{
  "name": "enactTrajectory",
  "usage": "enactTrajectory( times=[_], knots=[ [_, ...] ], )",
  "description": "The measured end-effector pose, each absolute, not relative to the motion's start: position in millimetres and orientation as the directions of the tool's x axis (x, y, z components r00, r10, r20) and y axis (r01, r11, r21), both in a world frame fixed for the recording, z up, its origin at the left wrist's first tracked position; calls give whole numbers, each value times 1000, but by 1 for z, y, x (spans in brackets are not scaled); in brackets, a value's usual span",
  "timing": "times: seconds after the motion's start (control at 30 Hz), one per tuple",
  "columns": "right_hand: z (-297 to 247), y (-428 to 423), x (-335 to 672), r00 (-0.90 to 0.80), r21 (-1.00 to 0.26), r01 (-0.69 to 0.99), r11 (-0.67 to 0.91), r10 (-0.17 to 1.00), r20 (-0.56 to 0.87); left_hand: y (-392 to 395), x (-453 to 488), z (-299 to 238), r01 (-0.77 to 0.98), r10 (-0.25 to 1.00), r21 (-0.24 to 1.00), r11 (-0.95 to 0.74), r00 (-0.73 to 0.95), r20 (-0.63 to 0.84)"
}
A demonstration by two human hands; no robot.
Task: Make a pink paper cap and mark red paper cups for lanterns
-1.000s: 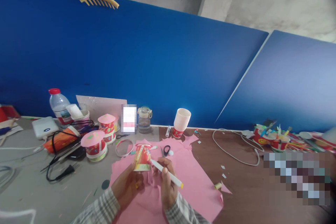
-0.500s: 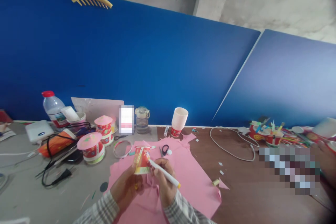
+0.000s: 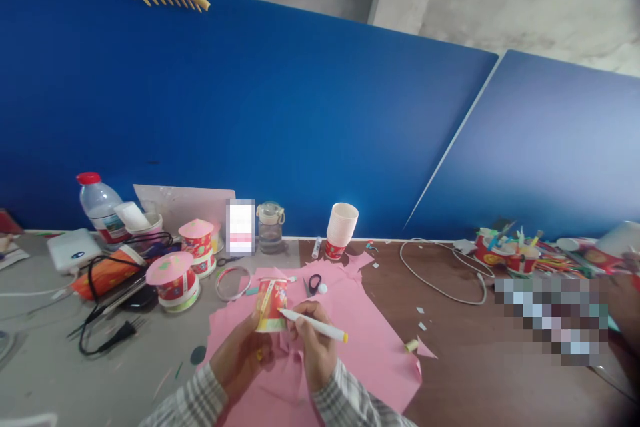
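Observation:
My left hand (image 3: 245, 351) grips a red and yellow paper cup (image 3: 271, 303), turned with its wide rim down. A small yellow piece, perhaps the marker's cap, shows by the fingers of that hand. In my right hand (image 3: 316, 341) is a white marker (image 3: 323, 328) with a yellow end, its tip at the cup's right side. Both hands are over pink paper (image 3: 360, 347). Just beyond them lie small scissors (image 3: 313, 284) and a white round bit (image 3: 323, 289).
Two decorated cups with pink paper tops (image 3: 170, 270) stand on the left near black cables and a red-capped bottle (image 3: 103, 210). A stack of paper cups (image 3: 341, 230) and a glass jar (image 3: 271, 227) are at the back. At right are a white cable (image 3: 440, 297), cups of pens (image 3: 523, 259) and another person's hand (image 3: 625, 300).
The marker has swung to a flatter angle, its tip slightly lower and left on the cup. The left hand holds the cup nearly still. The other person's hand at right has moved lower.

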State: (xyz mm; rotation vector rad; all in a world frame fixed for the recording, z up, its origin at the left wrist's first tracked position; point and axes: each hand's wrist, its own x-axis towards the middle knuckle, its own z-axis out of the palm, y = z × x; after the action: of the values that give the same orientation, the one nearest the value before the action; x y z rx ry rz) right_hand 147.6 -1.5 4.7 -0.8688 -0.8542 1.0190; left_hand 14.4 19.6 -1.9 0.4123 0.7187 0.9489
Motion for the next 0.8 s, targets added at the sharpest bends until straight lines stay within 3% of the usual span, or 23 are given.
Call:
enactTrajectory(
  times=[0.8],
  knots=[
    [4, 0, 148, 298, -886, -348, 307, 932, 206, 18, 15, -1, -587, 855, 622, 519, 366, -368]
  ],
)
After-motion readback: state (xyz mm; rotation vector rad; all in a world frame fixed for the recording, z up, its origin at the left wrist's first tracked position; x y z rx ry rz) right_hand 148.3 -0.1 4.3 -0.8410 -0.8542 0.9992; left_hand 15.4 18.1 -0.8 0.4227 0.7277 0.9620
